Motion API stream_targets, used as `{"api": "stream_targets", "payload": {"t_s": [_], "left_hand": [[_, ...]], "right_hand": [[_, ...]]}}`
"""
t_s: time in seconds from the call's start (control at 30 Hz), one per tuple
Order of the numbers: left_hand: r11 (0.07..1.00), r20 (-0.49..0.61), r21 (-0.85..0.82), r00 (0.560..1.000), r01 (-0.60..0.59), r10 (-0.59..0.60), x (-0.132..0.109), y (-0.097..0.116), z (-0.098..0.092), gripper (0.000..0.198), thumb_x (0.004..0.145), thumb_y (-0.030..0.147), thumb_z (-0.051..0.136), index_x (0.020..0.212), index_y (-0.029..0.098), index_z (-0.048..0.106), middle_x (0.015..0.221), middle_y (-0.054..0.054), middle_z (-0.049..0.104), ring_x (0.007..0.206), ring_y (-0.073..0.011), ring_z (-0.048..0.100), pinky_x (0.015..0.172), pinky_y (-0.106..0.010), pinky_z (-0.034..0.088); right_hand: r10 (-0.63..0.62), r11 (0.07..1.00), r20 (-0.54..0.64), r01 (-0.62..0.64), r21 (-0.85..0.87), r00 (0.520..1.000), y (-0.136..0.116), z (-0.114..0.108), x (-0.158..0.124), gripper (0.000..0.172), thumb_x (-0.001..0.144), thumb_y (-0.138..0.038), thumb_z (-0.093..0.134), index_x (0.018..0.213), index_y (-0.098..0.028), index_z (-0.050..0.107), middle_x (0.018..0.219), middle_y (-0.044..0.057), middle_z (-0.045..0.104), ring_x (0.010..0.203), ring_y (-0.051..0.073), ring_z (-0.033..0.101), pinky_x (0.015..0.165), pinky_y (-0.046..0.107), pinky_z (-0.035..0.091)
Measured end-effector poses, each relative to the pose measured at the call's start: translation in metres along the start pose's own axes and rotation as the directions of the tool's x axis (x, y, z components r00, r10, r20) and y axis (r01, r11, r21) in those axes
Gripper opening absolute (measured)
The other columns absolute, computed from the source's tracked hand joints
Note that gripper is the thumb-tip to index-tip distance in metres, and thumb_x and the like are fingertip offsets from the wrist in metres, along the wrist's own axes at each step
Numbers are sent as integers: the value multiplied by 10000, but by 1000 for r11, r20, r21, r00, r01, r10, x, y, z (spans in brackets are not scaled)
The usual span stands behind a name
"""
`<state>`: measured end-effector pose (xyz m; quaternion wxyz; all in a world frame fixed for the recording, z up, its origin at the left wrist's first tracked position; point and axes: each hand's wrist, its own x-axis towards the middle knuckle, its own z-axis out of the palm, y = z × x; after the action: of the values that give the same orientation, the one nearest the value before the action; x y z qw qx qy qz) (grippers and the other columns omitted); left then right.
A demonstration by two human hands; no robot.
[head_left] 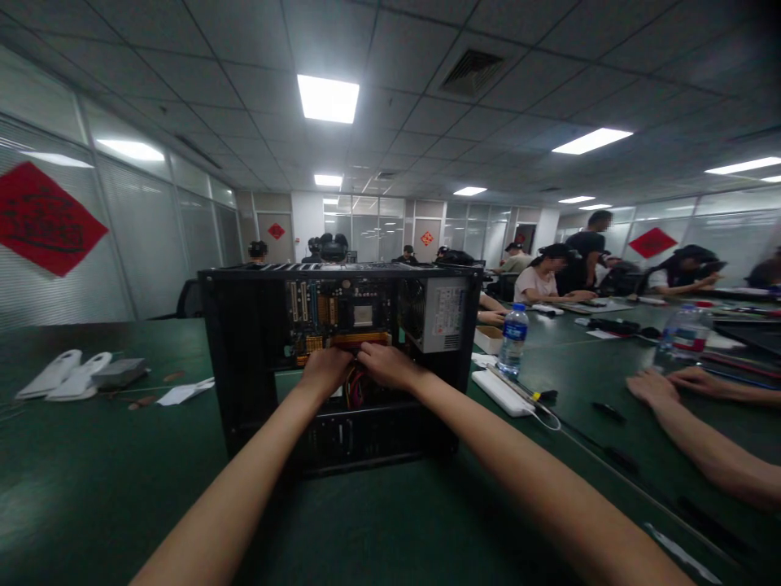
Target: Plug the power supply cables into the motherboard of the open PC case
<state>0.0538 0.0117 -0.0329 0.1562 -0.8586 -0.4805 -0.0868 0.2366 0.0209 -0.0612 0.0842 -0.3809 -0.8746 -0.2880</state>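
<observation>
An open black computer case [215, 358] stands on the green table in front of me. Inside are the motherboard [333, 301], a square processor [362, 316] and, at the upper right, a silver power supply [444, 313]. Both my hands reach into the case at the lower edge of the motherboard. My left hand [326, 370] has its fingers curled closed beside an orange slot. Close to it, my right hand [390, 366] is also closed, its fingertips near the left ones. Coloured cables [355, 387] hang between and below them. Whatever the fingers grip is hidden.
Right of the case stand a water bottle [513, 340], a small cardboard box [490, 337] and a white power bank [501, 392] with a cable. Another person's hands [656, 387] rest further right. White objects [79, 378] and a grey box [119, 372] lie left.
</observation>
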Motion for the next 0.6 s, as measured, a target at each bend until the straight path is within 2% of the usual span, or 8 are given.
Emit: {"api": "stream_targets", "payload": {"t_s": [0.3, 0.43, 0.6], "left_hand": [[1000, -13, 2, 1000, -10, 10, 2, -3, 6, 319, 978, 295, 463, 1048, 175, 750, 1026, -180, 756, 970, -361, 721, 794, -439, 551], [1000, -4, 7, 1000, -15, 15, 2, -4, 5, 328, 983, 316, 459, 1048, 178, 749, 1021, -176, 755, 964, -357, 722, 786, -428, 550], [1000, 3, -1, 1000, -18, 18, 0, -3, 2, 324, 984, 329, 471, 1073, 186, 747, 1052, -170, 753, 991, -350, 716, 808, -417, 543]], "right_hand": [[-111, 994, -30, 111, 2, 993, 10, 11, 5, 173, 987, -131, 439, 1031, -102, 604, 1029, 130, 608, 947, 227, 580, 808, 337, 479], [-98, 995, -39, 99, 25, 994, 11, 14, 4, 156, 975, -126, 456, 1031, -97, 599, 1039, 134, 605, 953, 226, 581, 803, 332, 480], [-63, 997, -14, 63, 46, 998, 7, 5, 1, 157, 971, -122, 464, 1053, -98, 596, 1055, 134, 602, 982, 223, 590, 809, 325, 478]]}}
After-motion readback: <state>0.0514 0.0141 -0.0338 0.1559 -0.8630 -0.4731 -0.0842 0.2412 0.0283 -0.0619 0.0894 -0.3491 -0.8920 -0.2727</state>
